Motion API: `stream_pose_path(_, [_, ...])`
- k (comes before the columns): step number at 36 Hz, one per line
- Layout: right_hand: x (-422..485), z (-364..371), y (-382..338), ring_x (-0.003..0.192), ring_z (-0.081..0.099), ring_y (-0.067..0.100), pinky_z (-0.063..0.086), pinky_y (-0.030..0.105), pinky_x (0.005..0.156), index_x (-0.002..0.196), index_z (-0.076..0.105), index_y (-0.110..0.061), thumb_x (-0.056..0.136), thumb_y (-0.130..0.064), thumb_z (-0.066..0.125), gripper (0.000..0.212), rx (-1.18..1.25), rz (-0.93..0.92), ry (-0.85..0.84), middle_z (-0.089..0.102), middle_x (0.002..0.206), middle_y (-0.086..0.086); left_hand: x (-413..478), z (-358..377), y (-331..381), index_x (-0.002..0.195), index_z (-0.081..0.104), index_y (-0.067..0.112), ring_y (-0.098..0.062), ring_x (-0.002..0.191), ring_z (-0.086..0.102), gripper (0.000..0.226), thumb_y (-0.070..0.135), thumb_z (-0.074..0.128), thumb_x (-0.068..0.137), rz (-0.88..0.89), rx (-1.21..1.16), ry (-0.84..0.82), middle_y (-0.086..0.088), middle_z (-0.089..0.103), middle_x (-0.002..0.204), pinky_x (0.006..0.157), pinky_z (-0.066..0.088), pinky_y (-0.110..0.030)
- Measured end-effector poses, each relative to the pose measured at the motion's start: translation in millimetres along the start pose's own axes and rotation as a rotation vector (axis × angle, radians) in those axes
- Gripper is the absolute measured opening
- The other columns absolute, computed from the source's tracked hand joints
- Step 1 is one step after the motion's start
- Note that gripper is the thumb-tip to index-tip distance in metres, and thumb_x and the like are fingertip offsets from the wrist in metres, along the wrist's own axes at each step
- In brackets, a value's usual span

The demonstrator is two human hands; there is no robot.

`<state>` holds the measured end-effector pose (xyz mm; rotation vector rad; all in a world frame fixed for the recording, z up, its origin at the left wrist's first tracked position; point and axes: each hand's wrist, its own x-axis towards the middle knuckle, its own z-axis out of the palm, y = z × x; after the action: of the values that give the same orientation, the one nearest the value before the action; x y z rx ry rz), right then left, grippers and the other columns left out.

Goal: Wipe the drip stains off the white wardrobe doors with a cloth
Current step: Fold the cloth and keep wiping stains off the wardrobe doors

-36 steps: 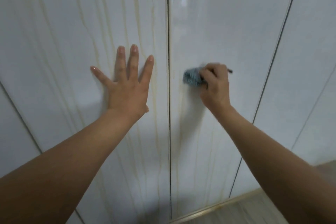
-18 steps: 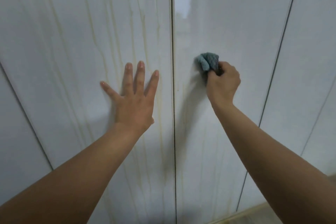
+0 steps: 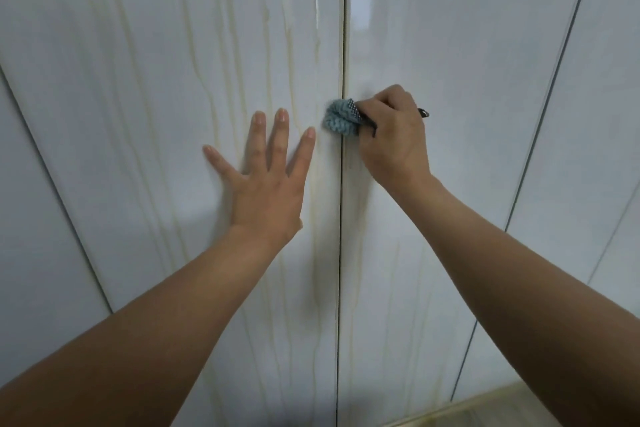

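Glossy white wardrobe doors fill the view. The left door (image 3: 156,97) carries several yellowish vertical drip stains (image 3: 228,55); the right door (image 3: 450,45) shows fainter streaks low down. My left hand (image 3: 266,177) lies flat with fingers spread on the left door. My right hand (image 3: 391,139) grips a bunched blue-grey cloth (image 3: 341,118) and presses it on the dark seam (image 3: 341,253) between the two doors, just right of my left fingertips.
Further white panels stand to the far left (image 3: 31,236) and far right (image 3: 595,114), split by dark gaps. A wooden floor strip (image 3: 485,406) shows at the bottom right.
My right hand has carried the cloth left from the right door onto the centre seam, close to my left hand. The left hand stays flat on its door.
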<state>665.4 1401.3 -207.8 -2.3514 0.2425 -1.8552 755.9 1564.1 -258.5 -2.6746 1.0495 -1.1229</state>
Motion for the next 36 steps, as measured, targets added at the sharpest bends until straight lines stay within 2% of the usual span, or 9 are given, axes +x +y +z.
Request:
stream_pose_path(7, [-61.1, 26.1, 26.0, 0.080, 0.058, 0.033, 0.032, 0.023, 0.080, 0.097, 0.077, -0.001, 0.093, 0.002, 0.059, 0.018, -0.111, -0.166, 0.154, 0.066, 0.090, 0.016, 1.0, 2.9, 0.0, 0.159, -0.026, 0.025, -0.046, 0.150, -0.030, 0.142, 0.059, 0.082, 0.073, 0.004, 0.008, 0.040, -0.018, -0.038, 0.162, 0.100, 0.012, -0.091])
stream_pose_path(14, [-132.0, 29.8, 53.8, 0.081, 0.060, 0.036, 0.050, 0.043, 0.071, 0.101, 0.077, -0.001, 0.090, 0.007, 0.061, 0.021, -0.114, -0.268, -0.093, 0.066, 0.093, 0.017, -0.8, 6.2, -0.9, 0.159, -0.026, 0.025, -0.046, 0.151, -0.029, 0.142, 0.055, 0.083, 0.074, -0.009, 0.015, 0.045, -0.018, -0.037, 0.162, 0.099, 0.014, -0.091])
stream_pose_path(17, [-96.7, 15.3, 43.5, 0.087, 0.057, 0.032, 0.046, 0.029, 0.077, 0.101, 0.079, -0.005, 0.090, -0.006, 0.061, 0.021, -0.077, -0.152, -0.044, 0.067, 0.094, 0.015, -0.4, 4.6, -0.6, 0.158, -0.028, 0.025, -0.045, 0.149, -0.032, 0.144, 0.058, 0.083, 0.073, -0.006, 0.006, 0.029, -0.018, -0.041, 0.160, 0.101, 0.011, -0.091])
stream_pose_path(19, [-67.2, 8.4, 35.9, 0.091, 0.056, 0.029, 0.035, 0.014, 0.083, 0.102, 0.079, -0.006, 0.088, -0.005, 0.055, 0.028, -0.031, -0.032, 0.052, 0.065, 0.094, 0.014, -0.7, 4.1, -0.4, 0.158, -0.028, 0.025, -0.045, 0.149, -0.032, 0.144, 0.061, 0.082, 0.072, -0.006, 0.005, 0.028, -0.017, -0.041, 0.160, 0.101, 0.011, -0.091])
stream_pose_path(20, [-56.0, 7.4, 33.2, 0.091, 0.056, 0.031, 0.035, 0.014, 0.084, 0.103, 0.079, -0.006, 0.087, -0.002, 0.053, 0.030, -0.015, -0.006, 0.077, 0.064, 0.094, 0.014, -0.6, 3.8, -0.4, 0.158, -0.028, 0.025, -0.045, 0.150, -0.032, 0.144, 0.062, 0.082, 0.072, -0.006, 0.007, 0.029, -0.017, -0.041, 0.160, 0.102, 0.011, -0.091])
stream_pose_path(24, [-56.4, 14.5, 33.3, 0.088, 0.057, 0.035, 0.043, 0.032, 0.078, 0.101, 0.078, -0.005, 0.087, 0.002, 0.053, 0.029, -0.056, -0.042, 0.126, 0.063, 0.093, 0.015, -0.8, 3.5, 0.2, 0.159, -0.027, 0.025, -0.045, 0.150, -0.030, 0.145, 0.064, 0.082, 0.070, -0.003, 0.012, 0.038, -0.017, -0.039, 0.161, 0.101, 0.010, -0.091])
stream_pose_path(28, [-123.6, 34.4, 51.8, 0.087, 0.056, 0.033, 0.044, 0.035, 0.081, 0.099, 0.077, 0.000, 0.091, 0.003, 0.070, 0.011, -0.108, -0.136, 0.092, 0.066, 0.092, 0.018, -0.5, 6.1, -0.2, 0.159, -0.025, 0.026, -0.045, 0.151, -0.029, 0.144, 0.060, 0.083, 0.070, -0.007, 0.005, 0.054, -0.017, -0.037, 0.162, 0.101, 0.009, -0.091])
stream_pose_path(32, [-204.3, 45.2, 68.1, 0.081, 0.060, 0.037, 0.044, 0.038, 0.084, 0.097, 0.077, 0.000, 0.086, 0.012, 0.068, 0.018, -0.140, -0.145, -0.066, 0.066, 0.090, 0.017, -0.2, 6.8, -0.8, 0.159, -0.026, 0.026, -0.045, 0.151, -0.028, 0.143, 0.058, 0.083, 0.072, -0.005, 0.010, 0.055, -0.017, -0.037, 0.162, 0.101, 0.009, -0.091])
stream_pose_path(36, [-206.3, 42.0, 69.4, 0.082, 0.058, 0.033, 0.047, 0.038, 0.075, 0.097, 0.078, -0.002, 0.084, 0.014, 0.064, 0.025, -0.115, -0.109, -0.165, 0.066, 0.091, 0.014, -0.2, 5.7, -1.5, 0.158, -0.028, 0.025, -0.045, 0.151, -0.029, 0.146, 0.062, 0.083, 0.070, -0.004, 0.022, 0.048, -0.017, -0.038, 0.161, 0.101, 0.012, -0.091])
